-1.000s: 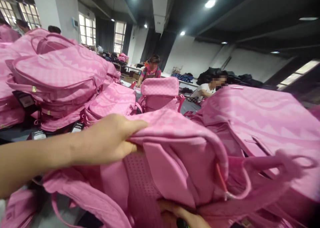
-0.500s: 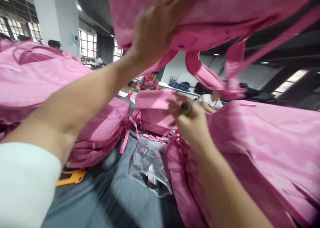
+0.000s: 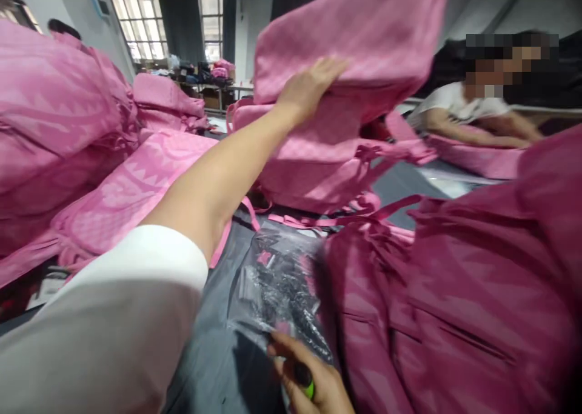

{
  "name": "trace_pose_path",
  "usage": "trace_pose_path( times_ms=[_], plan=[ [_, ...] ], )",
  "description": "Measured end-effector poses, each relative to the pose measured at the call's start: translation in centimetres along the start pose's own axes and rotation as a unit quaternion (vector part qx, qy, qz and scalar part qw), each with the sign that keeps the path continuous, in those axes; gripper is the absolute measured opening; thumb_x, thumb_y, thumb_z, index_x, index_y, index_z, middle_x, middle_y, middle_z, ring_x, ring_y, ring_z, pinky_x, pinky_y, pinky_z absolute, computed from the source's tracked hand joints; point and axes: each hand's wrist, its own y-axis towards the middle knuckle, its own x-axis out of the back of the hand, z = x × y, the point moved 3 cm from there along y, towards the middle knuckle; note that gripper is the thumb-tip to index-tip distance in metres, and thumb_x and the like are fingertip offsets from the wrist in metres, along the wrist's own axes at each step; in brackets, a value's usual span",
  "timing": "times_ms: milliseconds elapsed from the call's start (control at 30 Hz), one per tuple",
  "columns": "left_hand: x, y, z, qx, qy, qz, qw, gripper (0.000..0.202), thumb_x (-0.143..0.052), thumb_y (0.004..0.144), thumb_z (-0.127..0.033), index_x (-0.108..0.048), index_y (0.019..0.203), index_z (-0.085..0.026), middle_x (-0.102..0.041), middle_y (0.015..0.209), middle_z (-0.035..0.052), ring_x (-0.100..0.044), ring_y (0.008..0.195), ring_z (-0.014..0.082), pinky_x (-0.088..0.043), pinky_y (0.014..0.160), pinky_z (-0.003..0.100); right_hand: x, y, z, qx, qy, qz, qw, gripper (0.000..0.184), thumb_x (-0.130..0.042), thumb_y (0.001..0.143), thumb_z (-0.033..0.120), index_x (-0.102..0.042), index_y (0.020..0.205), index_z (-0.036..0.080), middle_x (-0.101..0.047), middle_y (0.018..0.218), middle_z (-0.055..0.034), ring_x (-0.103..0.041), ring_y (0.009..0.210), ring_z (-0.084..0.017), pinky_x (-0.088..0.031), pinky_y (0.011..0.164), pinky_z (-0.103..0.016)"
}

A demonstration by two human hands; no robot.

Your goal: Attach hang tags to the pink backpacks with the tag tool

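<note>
From where I stand, the work looks part-way through: one pink upper backpack (image 3: pixel 364 32) is up off the surface (image 3: pixel 213 353), tilted above another pink lower backpack (image 3: pixel 327 135) near the middle, yet it does not look settled there. The left hand (image 3: pixel 313 90) lies along its near side, the visible fingers stretched out and close together; the thumb is out of sight, so I cannot tell whether they pinch the fabric or only press on it. Whether the upper one already rests its weight on the lower one is also hard to say — the two overlap from here. Down in front, the right hand (image 3: pixel 325 383) has its fingers curled around a dark tool (image 3: pixel 302 374) with a green end, at the near edge of a clear plastic bag (image 3: pixel 277 287) with small pink pieces showing through it; blur hides whether they touch it. That bag lies on the surface, and I see nothing taken out of it. Plenty else is about — a pink pile (image 3: pixel 54 117) at the left, a darker pink backpack (image 3: pixel 436 341) at the right — and a co-worker (image 3: pixel 454 111) leans over a pink piece (image 3: pixel 482 156) beyond.
</note>
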Motion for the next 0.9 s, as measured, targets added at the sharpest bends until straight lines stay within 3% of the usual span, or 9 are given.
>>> trace_pose_path(
  times_ms=[67,133,200,333,433,500,633,767,900],
  plan=[
    [1.9,-1.9,0.1,-0.068,0.013,0.01,0.998,0.064,-0.008,0.087,-0.018,-0.066,0.105,0.002,-0.039,0.158,0.0094,-0.031,0.146,0.023,-0.046,0.089,0.031,-0.1,0.0,1.1,0.002,-0.006,-0.016,1.0,0.051,-0.056,0.091,0.056,-0.072,0.124,0.02,-0.076,0.113,-0.0158,-0.075,0.098,-0.026,-0.06,0.093,-0.037],
    [3.9,-6.7,1.1,-0.045,0.016,0.057,0.997,0.063,-0.012,0.093,-0.026,-0.057,0.128,-0.001,-0.029,0.164,0.0074,-0.025,0.151,0.0183,-0.04,0.102,0.029,-0.7,-0.5,1.7,0.015,0.0,-0.024,1.0,0.053,-0.056,0.09,0.059,-0.072,0.125,0.023,-0.076,0.112,-0.0155,-0.076,0.094,-0.027,-0.062,0.088,-0.037],
    [5.6,-14.8,3.3,0.099,0.025,0.147,0.984,0.064,-0.039,0.098,-0.028,-0.023,0.157,-0.011,-0.025,0.167,0.0054,-0.025,0.154,0.0097,-0.025,0.121,0.027,-1.6,-1.3,1.9,0.027,0.019,-0.018,0.999,0.055,-0.058,0.088,0.062,-0.072,0.124,0.023,-0.077,0.108,-0.0156,-0.077,0.088,-0.026,-0.064,0.082,-0.036],
    [7.9,-34.7,7.5,0.344,0.08,0.276,0.894,0.087,-0.065,0.088,-0.052,-0.035,0.153,-0.002,-0.031,0.159,0.0302,-0.03,0.151,0.0426,-0.029,0.118,0.064,-4.0,-3.0,1.9,0.013,0.057,0.048,0.997,0.059,-0.065,0.083,0.064,-0.073,0.12,0.018,-0.077,0.104,-0.017,-0.077,0.076,-0.024,-0.065,0.073,-0.033],
    [8.5,-44.9,8.0,0.422,0.068,0.319,0.846,0.091,-0.059,0.09,-0.058,-0.028,0.157,-0.006,-0.022,0.163,0.0299,-0.021,0.154,0.0432,-0.021,0.122,0.064,-6.5,-4.2,2.9,-0.002,0.07,0.09,0.993,0.06,-0.069,0.082,0.062,-0.071,0.12,0.016,-0.077,0.106,-0.0171,-0.077,0.075,-0.024,-0.064,0.072,-0.034],
    [8.9,-48.4,7.1,0.428,0.048,0.325,0.842,0.092,-0.054,0.092,-0.061,-0.02,0.161,-0.011,-0.014,0.167,0.0245,-0.013,0.157,0.0386,-0.013,0.126,0.057,-8.3,-4.8,3.8,-0.001,0.071,0.098,0.993,0.059,-0.069,0.081,0.061,-0.07,0.119,0.015,-0.077,0.106,-0.0166,-0.077,0.077,-0.026,-0.064,0.066,-0.035],
    [11.2,-52.2,3.7,0.436,0.023,0.317,0.842,0.088,-0.05,0.093,-0.062,-0.021,0.161,-0.013,-0.013,0.168,0.0213,-0.012,0.158,0.0365,-0.009,0.128,0.054,-11.7,-4.7,4.1,-0.006,0.072,0.119,0.99,0.054,-0.064,0.084,0.056,-0.065,0.122,0.018,-0.076,0.107,-0.0148,-0.076,0.078,-0.027,-0.053,0.047,-0.028],
    [14.8,-56.1,-1.0,0.462,0.021,0.295,0.836,0.087,-0.054,0.092,-0.061,-0.027,0.159,-0.013,-0.015,0.169,0.0196,-0.012,0.157,0.0358,-0.007,0.129,0.053,-14.2,-2.4,2.0,-0.046,0.034,0.126,0.99,0.083,-0.061,0.084,0.054,-0.036,0.152,0.015,-0.071,0.116,-0.0176,-0.076,0.081,-0.026,-0.043,0.041,-0.022],
    [17.0,-59.2,-5.1,0.499,0.028,0.255,0.828,0.089,-0.059,0.089,-0.061,-0.029,0.159,-0.014,-0.019,0.168,0.0196,-0.015,0.157,0.0357,-0.01,0.129,0.053,-19.0,0.4,0.5,-0.027,-0.024,0.107,0.994,0.1,-0.063,0.079,0.054,-0.019,0.161,0.018,-0.071,0.114,-0.0136,-0.073,0.068,-0.02,-0.04,0.039,-0.021]
  ],
)
